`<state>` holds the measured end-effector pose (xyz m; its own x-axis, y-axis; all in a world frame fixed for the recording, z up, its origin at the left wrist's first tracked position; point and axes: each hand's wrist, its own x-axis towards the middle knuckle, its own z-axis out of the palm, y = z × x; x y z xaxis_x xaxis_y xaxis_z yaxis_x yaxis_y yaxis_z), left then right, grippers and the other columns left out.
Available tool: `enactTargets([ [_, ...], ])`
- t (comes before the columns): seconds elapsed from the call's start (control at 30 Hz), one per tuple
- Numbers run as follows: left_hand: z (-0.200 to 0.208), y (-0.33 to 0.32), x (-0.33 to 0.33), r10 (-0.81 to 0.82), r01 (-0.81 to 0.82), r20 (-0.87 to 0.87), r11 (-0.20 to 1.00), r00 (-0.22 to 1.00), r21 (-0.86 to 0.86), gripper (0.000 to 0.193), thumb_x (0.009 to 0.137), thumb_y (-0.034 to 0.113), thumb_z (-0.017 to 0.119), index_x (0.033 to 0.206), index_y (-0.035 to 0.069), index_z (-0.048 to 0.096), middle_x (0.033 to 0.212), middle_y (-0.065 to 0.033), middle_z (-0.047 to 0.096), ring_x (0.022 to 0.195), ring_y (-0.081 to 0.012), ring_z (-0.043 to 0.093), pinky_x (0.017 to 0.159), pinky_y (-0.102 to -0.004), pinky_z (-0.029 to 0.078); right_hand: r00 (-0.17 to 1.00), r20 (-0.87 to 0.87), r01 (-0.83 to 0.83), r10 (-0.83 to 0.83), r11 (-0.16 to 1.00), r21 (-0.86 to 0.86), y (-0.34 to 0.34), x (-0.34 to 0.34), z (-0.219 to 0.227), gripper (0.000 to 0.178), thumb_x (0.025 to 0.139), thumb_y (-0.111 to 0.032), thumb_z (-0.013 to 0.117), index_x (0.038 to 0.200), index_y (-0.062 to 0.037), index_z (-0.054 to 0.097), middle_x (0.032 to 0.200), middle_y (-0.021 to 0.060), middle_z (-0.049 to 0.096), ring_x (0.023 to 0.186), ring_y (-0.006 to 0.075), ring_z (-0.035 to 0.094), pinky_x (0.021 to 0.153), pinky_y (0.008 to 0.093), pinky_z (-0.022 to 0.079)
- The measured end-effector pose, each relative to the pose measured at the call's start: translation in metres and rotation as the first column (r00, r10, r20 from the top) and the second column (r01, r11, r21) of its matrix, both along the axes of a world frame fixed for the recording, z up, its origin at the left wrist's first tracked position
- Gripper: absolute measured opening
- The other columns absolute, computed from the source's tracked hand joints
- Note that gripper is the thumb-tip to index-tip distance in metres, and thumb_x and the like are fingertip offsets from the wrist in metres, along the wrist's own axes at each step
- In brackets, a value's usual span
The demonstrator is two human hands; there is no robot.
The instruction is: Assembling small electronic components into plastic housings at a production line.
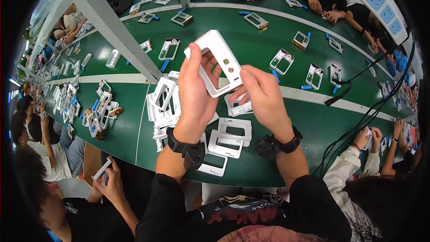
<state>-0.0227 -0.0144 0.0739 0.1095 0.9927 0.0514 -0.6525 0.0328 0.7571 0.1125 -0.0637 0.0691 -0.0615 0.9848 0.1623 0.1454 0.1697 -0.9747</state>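
Observation:
Above the near part of the green table, a white plastic housing [222, 50] with a large rectangular opening is tilted between my hands. A small green part and a round copper-coloured piece show on its right-hand bar. My left hand [195, 96] is closed round its left side, thumb along the edge. At the lower right corner, my right hand [264, 90] grips it between thumb and fingers; some fingertips are hidden behind. Left of and below my hands lies a pile of white frames [163, 101]. More white frames [230, 136] lie between my forearms.
A grey metal post [112, 22] rises at the left. Black cables [358, 123] hang at the right below a white power strip [380, 6]. Housings with blue cylinders [169, 49] line the belt. Heaped assemblies [102, 112] lie left. Co-workers sit around, one close at lower left [109, 179].

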Motion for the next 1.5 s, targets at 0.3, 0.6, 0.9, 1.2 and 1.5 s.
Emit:
enactTargets([
  [0.3, 0.004, 0.002, -0.008, -0.108, 0.108, 0.056, 0.994, 0.993, 0.003, 0.048, 0.102, 0.043, 0.043, 0.123, 0.000, 0.051, 0.109, -0.0084, 0.057, 0.102, -0.0165, 0.057, 0.087, -0.0342, 0.049, 0.993, 0.046, 0.093, -0.107, 0.964, 0.249, -0.008, -0.024, 0.002, 0.031, 0.090, -0.011, 0.065, 0.115, 0.0035, 0.054, 0.092, 0.0138, 0.071, 0.079, 0.0187, 0.070, 0.066, 0.0282, 0.055],
  [0.6, 0.020, 0.006, -0.027, -0.198, 0.195, 0.238, 0.980, 0.951, 0.038, 0.041, 0.101, 0.029, 0.050, 0.129, -0.001, 0.051, 0.117, -0.0105, 0.061, 0.102, -0.0189, 0.062, 0.085, -0.0323, 0.052, 0.979, 0.165, 0.033, -0.116, 0.899, 0.437, -0.007, -0.013, 0.011, 0.032, 0.089, -0.007, 0.064, 0.117, 0.0032, 0.053, 0.095, 0.0167, 0.071, 0.081, 0.0213, 0.071, 0.071, 0.0306, 0.057],
  [0.9, 0.037, 0.021, -0.154, -0.128, 0.379, -0.665, 0.891, 0.736, 0.249, 0.035, 0.082, 0.008, 0.070, 0.113, -0.006, 0.063, 0.098, -0.0079, 0.068, 0.087, -0.0166, 0.066, 0.078, -0.0313, 0.054, 0.972, -0.133, -0.215, 0.192, 0.959, -0.184, -0.004, -0.042, 0.029, 0.032, 0.094, -0.010, 0.056, 0.123, -0.0005, 0.048, 0.098, 0.0152, 0.070, 0.075, 0.0165, 0.067, 0.062, 0.0268, 0.054],
  [1.2, 0.005, 0.075, -0.197, 0.193, 0.367, -0.800, 0.811, 0.568, 0.456, 0.046, 0.081, 0.015, 0.070, 0.123, 0.002, 0.057, 0.093, -0.0160, 0.063, 0.085, -0.0316, 0.062, 0.076, -0.0377, 0.051, 0.973, 0.021, 0.229, -0.228, 0.969, -0.095, 0.113, -0.109, -0.015, 0.028, 0.100, -0.026, 0.046, 0.101, -0.0031, 0.061, 0.080, 0.0015, 0.065, 0.068, 0.0082, 0.055, 0.062, 0.0236, 0.043],
  [1.5, 0.028, 0.122, -0.266, 0.145, 0.327, -0.701, 0.807, 0.698, 0.492, 0.038, 0.085, 0.016, 0.067, 0.120, 0.006, 0.056, 0.097, -0.0138, 0.063, 0.093, -0.0312, 0.062, 0.081, -0.0394, 0.050, 0.741, 0.668, 0.116, 0.070, 0.966, -0.230, 0.300, -0.144, -0.064, 0.046, 0.100, -0.036, 0.044, 0.081, 0.0008, 0.066, 0.065, 0.0054, 0.059, 0.063, 0.0181, 0.056, 0.066, 0.0300, 0.045],
])
